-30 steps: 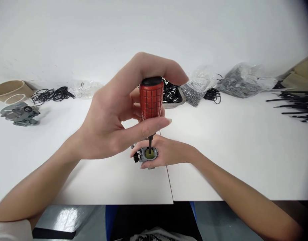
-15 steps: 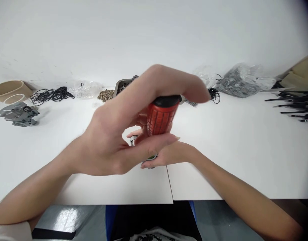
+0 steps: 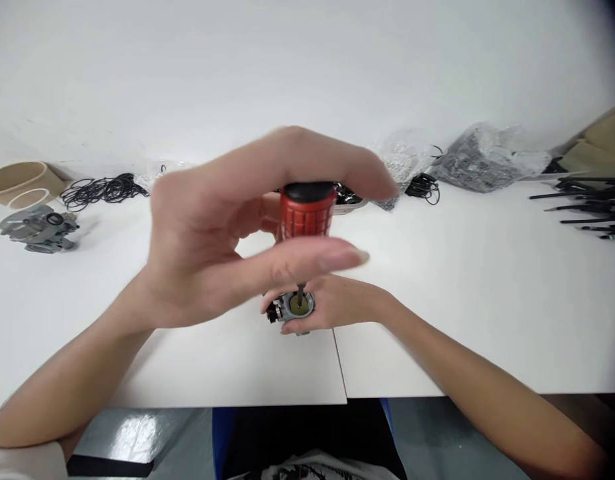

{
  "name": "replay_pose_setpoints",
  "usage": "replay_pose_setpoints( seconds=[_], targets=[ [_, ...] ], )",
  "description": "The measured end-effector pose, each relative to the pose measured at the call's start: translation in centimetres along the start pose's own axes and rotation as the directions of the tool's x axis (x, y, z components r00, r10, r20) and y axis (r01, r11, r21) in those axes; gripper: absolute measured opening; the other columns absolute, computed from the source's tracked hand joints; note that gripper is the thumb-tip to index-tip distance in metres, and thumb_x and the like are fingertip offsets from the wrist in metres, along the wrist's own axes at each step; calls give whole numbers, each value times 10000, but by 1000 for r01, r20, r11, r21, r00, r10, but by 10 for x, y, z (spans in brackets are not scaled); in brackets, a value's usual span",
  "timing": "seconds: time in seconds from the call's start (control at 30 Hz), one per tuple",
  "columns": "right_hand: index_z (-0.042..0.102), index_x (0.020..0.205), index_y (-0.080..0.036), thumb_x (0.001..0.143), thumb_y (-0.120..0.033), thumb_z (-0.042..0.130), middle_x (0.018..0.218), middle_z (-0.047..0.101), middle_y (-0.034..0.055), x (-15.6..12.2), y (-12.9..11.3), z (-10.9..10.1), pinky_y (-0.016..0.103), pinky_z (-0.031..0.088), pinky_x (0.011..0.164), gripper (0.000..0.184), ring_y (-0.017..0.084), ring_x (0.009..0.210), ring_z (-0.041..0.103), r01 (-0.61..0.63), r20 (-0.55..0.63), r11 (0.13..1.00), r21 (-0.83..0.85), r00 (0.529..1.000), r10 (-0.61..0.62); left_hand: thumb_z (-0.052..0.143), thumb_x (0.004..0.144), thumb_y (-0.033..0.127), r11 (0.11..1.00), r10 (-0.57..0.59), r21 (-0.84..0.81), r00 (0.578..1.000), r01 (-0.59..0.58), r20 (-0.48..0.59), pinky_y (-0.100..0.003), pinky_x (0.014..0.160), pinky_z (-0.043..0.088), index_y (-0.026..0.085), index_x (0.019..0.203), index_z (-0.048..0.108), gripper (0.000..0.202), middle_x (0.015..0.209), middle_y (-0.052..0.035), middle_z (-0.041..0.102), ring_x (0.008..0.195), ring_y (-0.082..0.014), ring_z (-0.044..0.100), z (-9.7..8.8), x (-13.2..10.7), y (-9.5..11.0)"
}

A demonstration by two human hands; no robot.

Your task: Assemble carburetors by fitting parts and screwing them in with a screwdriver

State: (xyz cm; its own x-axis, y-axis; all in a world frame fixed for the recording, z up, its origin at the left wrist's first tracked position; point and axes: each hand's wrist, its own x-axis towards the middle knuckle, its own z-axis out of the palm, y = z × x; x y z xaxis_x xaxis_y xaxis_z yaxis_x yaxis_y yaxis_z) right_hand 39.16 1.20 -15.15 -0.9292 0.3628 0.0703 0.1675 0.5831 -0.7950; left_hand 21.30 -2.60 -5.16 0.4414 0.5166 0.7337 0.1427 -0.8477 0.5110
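Close to the camera, my left hand (image 3: 227, 227) is closed around the red handle of a screwdriver (image 3: 307, 217) with a black end cap. Its index finger arches over the cap and the thumb lies along the near side. The screwdriver stands upright, and its shaft runs down to the brass-coloured disc in the bore of a small grey metal carburetor (image 3: 292, 307). My right hand (image 3: 327, 307) grips that carburetor from the right, low over the white table, fingers behind and thumb in front. A black knob sticks out on its left side. My left hand hides the middle of the shaft.
Another grey carburetor (image 3: 40, 228) stands at the left beside a cardboard ring (image 3: 25, 180). Black rubber loops (image 3: 107, 192) lie behind it. A metal tray (image 3: 345, 209) of dark parts is half hidden. Bagged small parts (image 3: 480, 160) and black rods (image 3: 592, 210) sit at the right.
My left hand and the screwdriver have shifted slightly left. The screwdriver has swung more upright, and its shaft and the carburetor's bore now show below the hand. My right hand has hardly moved.
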Motion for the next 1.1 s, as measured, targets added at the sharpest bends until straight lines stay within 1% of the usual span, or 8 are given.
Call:
replay_pose_setpoints(
  seconds=[0.13,0.23,0.37,0.6,0.8,0.9,1.0,1.1],
  targets=[
    [683,1102,-275,816,-299,758,1319,467,67,1,5,1,425,393,1103,297,249,1268,447,60,-14,998,-14,998,-60,672,837,160,990,-42,-132,999,40,-12,-169,527,536,136,1241,632,406,1163,-55,690,811,-86,677,-5,0,-10],
    [686,1094,-270,807,-287,767,1368,429,69,1,7,3,423,384,1107,299,248,1280,431,79,-28,996,-29,996,-80,691,833,337,973,-66,-223,998,64,1,-187,483,555,199,1304,589,502,1226,-64,659,877,-149,693,-8,0,-17],
    [687,1109,-277,819,-305,755,1277,489,69,1,4,2,402,432,1064,299,237,1207,486,42,-16,999,-13,999,-42,595,826,586,964,-128,-236,992,121,-16,-262,595,633,279,1295,578,561,1111,-34,685,957,-206,693,-10,-4,-15],
    [679,1113,-280,829,-300,746,1195,538,54,0,3,1,383,464,1033,292,231,1176,519,17,-2,1000,-4,1000,-17,476,876,635,975,-200,-91,978,204,54,-333,609,632,282,1236,604,520,960,-21,677,925,-216,688,-11,-4,12],
    [684,1105,-256,829,-312,740,1246,536,60,1,4,0,381,458,1052,287,247,1217,501,35,9,999,-1,999,-35,380,908,624,979,-204,4,977,205,58,-253,476,519,220,1189,658,565,859,-46,673,779,-152,644,-3,9,29],
    [696,1074,-264,819,-313,745,1295,517,46,1,5,0,389,437,1076,265,258,1238,485,49,5,999,-5,999,-49,493,903,525,988,-112,98,993,115,-37,-189,483,480,239,1059,712,393,792,23,678,804,-121,640,-1,5,23],
    [686,1085,-268,832,-303,735,1332,485,52,1,6,1,395,405,1102,260,253,1274,454,65,-3,998,-16,998,-65,735,798,278,983,-100,139,986,119,-135,-184,510,488,199,1044,726,259,838,46,685,718,-77,631,-5,0,16],
    [675,1105,-266,843,-319,733,1401,425,66,1,6,2,423,370,1120,273,253,1310,418,83,-14,996,-31,996,-84,680,829,138,976,-213,41,977,212,17,-250,482,532,135,1201,655,373,893,-29,698,748,-155,683,-15,7,17]
  ],
)
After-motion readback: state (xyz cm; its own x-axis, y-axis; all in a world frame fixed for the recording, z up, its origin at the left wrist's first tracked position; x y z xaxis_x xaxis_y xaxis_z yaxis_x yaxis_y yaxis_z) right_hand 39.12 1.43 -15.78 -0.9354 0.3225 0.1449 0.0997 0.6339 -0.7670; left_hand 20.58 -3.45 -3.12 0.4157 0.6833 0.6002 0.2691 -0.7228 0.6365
